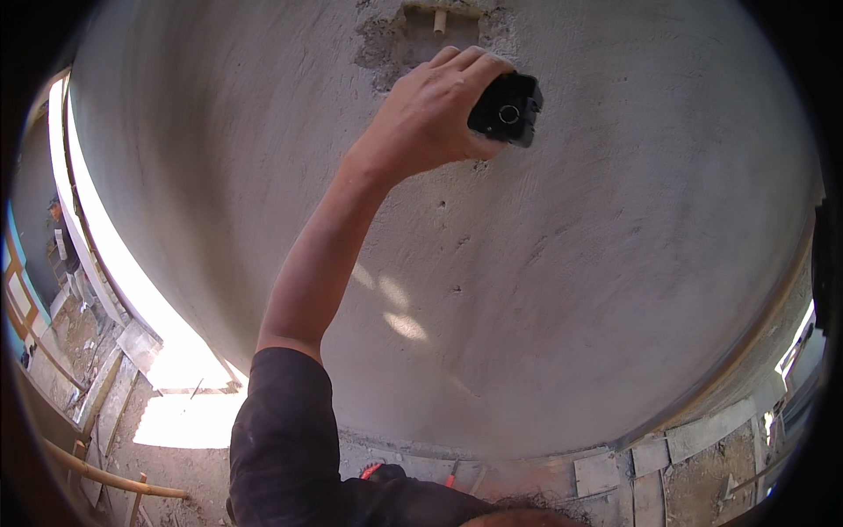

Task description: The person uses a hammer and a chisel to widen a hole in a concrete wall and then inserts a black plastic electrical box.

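My left hand is raised before the grey plastered wall, closed round a black plastic electrical box. My fingers go over the top of the box and the thumb lies beneath it. A round ring mark shows inside the box. Just above the hand, a rough rectangular hole is cut into the wall. Out of its top sticks a short pale pipe end. At the lower edge a bit of skin shows, but my right hand is out of sight.
Bright daylight enters by an opening on the left, where a person stands farther off. A wooden pole crosses the lower left. Boards or slabs lie at the wall's foot on the right. A red item is near my body.
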Demonstrator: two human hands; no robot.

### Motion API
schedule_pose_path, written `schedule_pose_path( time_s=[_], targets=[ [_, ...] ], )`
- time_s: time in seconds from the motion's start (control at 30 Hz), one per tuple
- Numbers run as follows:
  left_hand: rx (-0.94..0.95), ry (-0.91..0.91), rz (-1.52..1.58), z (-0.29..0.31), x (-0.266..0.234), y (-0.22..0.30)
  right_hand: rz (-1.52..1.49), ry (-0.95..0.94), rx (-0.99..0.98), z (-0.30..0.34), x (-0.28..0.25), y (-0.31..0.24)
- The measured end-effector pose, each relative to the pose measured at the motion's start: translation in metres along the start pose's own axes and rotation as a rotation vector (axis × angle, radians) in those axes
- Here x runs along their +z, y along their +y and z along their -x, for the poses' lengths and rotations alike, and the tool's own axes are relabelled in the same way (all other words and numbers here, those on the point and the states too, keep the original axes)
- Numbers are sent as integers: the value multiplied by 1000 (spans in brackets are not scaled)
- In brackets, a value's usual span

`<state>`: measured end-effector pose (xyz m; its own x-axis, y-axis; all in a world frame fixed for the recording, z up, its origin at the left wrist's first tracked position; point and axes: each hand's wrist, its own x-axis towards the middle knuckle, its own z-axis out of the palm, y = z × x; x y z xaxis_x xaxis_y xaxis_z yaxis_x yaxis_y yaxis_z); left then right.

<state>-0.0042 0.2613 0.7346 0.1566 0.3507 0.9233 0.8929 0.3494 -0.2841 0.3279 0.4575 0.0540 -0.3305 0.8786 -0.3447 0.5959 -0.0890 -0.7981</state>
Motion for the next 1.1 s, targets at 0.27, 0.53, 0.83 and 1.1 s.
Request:
schedule_pose_path(
  time_s=[0.27,0.53,0.83,1.1],
  targets=[
    [-528,-600,1239,227,15,102,-7,-4,35,12,-1,1],
    [-1734,-1387,842,630,40,248,-1,29,128,22,10,-2],
    [-1824,-1181,798,685,41,171,-121,155,92,36,40,-44],
    [-1338,-613,696,566,-28,5,-137,561,-952,114,100,-349]
  ],
)
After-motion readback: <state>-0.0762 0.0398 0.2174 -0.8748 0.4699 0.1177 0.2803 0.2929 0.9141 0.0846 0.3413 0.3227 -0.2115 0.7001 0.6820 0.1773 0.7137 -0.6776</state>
